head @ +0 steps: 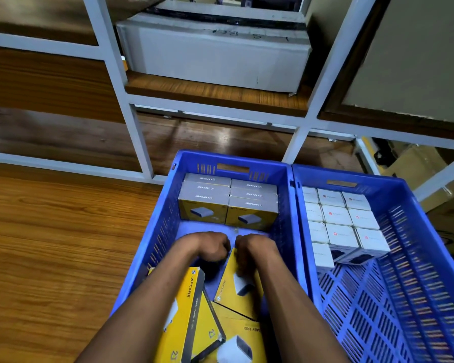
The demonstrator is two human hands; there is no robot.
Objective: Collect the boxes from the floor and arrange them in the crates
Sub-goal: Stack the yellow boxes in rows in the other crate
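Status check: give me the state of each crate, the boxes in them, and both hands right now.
Left crate: part filled.
Grey-topped boxes: packed upright in rows at the far end.
Yellow boxes: loose and tilted at the near end.
Right crate: part filled, near half bare.
White boxes: in tidy rows at the far end.
Left hand: fingers curled, contact unclear.
Right hand: grips one yellow box.

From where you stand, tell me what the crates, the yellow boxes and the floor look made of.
Blue crates: moulded plastic, judging by the slotted walls and slight sheen. Yellow boxes: printed cardboard, with folded edges and semi-gloss faces. Floor: wood-grain planks with glossy reflections, possibly laminate rather than solid wood.
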